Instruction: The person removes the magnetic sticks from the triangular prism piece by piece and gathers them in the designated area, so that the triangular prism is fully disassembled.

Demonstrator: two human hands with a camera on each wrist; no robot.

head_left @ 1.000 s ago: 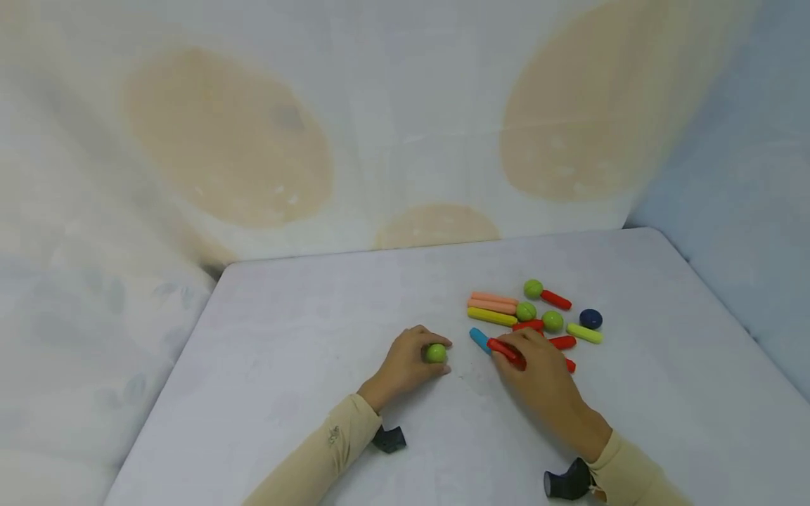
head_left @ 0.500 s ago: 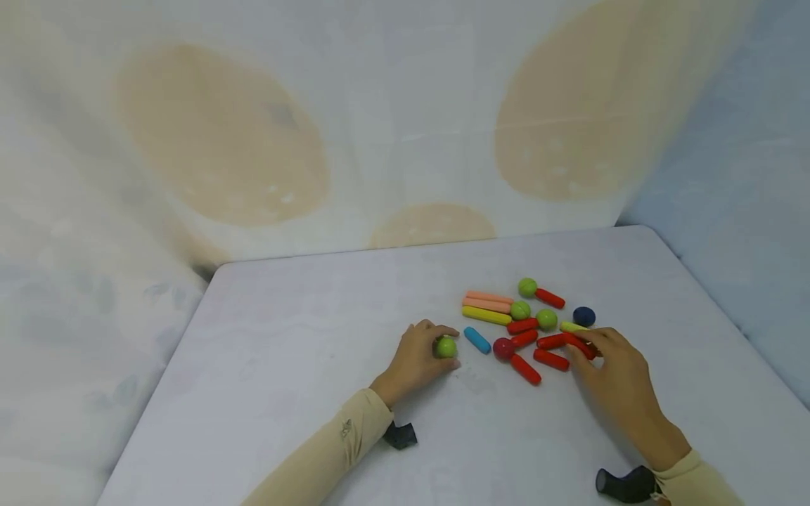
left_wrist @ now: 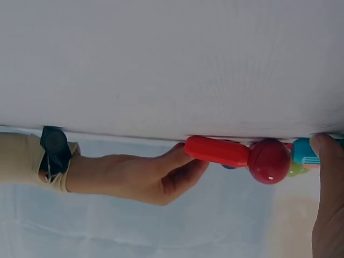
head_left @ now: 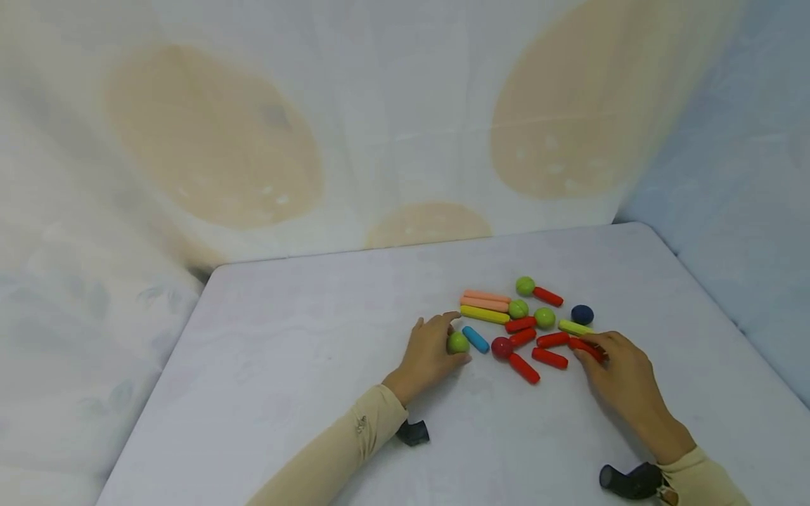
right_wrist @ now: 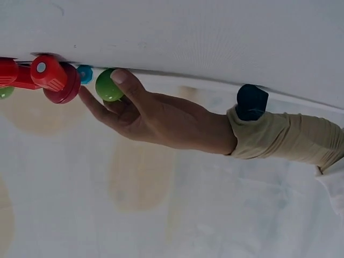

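My left hand grips a green ball on the white table, right beside a short blue stick. The ball shows between thumb and fingers in the right wrist view. My right hand pinches a red stick at the right side of the pile. Between the hands a dark red ball sits joined to another red stick; the same ball and stick appear in the left wrist view.
More pieces lie behind: two orange sticks, a yellow stick, three green balls, a navy ball, a lime stick, several red sticks. The table ends at a draped cloth backdrop.
My left hand slid the green ball right, up to the blue stick. My right hand left the red stick by the dark red ball and moved right onto another red stick.
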